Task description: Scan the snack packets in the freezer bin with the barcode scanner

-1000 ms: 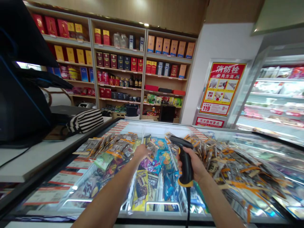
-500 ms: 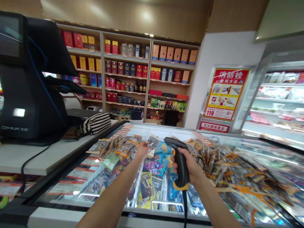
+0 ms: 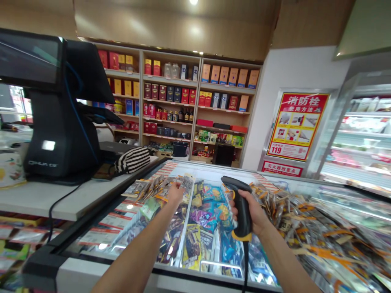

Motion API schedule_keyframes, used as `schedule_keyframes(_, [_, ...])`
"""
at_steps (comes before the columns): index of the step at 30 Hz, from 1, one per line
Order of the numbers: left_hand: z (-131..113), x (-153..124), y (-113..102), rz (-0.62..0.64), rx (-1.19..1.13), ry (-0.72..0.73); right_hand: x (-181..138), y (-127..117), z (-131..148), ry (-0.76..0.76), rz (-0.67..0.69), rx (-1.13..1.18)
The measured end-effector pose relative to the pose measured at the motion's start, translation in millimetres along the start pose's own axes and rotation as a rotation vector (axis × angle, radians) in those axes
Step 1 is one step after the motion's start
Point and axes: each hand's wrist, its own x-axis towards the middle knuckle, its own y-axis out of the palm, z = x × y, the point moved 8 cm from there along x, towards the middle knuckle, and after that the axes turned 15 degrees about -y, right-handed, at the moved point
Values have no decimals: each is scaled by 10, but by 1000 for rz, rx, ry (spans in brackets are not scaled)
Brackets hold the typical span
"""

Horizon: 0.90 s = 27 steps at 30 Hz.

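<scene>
My right hand (image 3: 253,212) grips a black barcode scanner (image 3: 240,205) with a yellow base, its head pointing left over the chest freezer (image 3: 171,268). Its cable hangs down from the handle. My left hand (image 3: 175,192) reaches out over the freezer and pinches a small snack packet (image 3: 187,183) by its edge, held up just left of the scanner's head. Beneath both hands lie several colourful wrapped ice creams and snack packets (image 3: 207,211) in the freezer bins.
A black checkout terminal (image 3: 58,114) stands on the white counter (image 3: 45,199) at left, with a striped pouch (image 3: 133,159) beside it. Shelves of boxed goods (image 3: 183,93) fill the back wall. A red poster (image 3: 295,126) and a glass-door cooler (image 3: 357,134) stand at right.
My left hand has lifted a packet out of the freezer pile and moved it left. The view has swung left, bringing the checkout terminal in. The scanner stays in my right hand.
</scene>
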Motion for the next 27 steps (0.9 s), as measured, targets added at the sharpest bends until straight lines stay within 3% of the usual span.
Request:
schedule_keyframes(4, [50,74,-355,-162,148,57,44,-122,76,-41,-26,13])
schedule_keyframes(6, [48,34,-430,-211,236,129,59,-201,122,-63,-41,8])
schedule_keyframes(10, [108,-50,-262,-146,441,253,61,-356,242,-103,-72,2])
schedule_keyframes(14, [184,25,-86,-71,556,270,26,-512,332,-105,-110,0])
schedule_keyframes(20, [-69,188,-101,-61,515,194,-19,-746,455,-165,-152,-26])
schedule_keyframes(23, [-372,13,146,0,432,204,-39,-852,490,-163,-188,-8])
schedule_keyframes(27, [-745,-511,1014,295,288,184,-92,-944,494,-119,-197,-8])
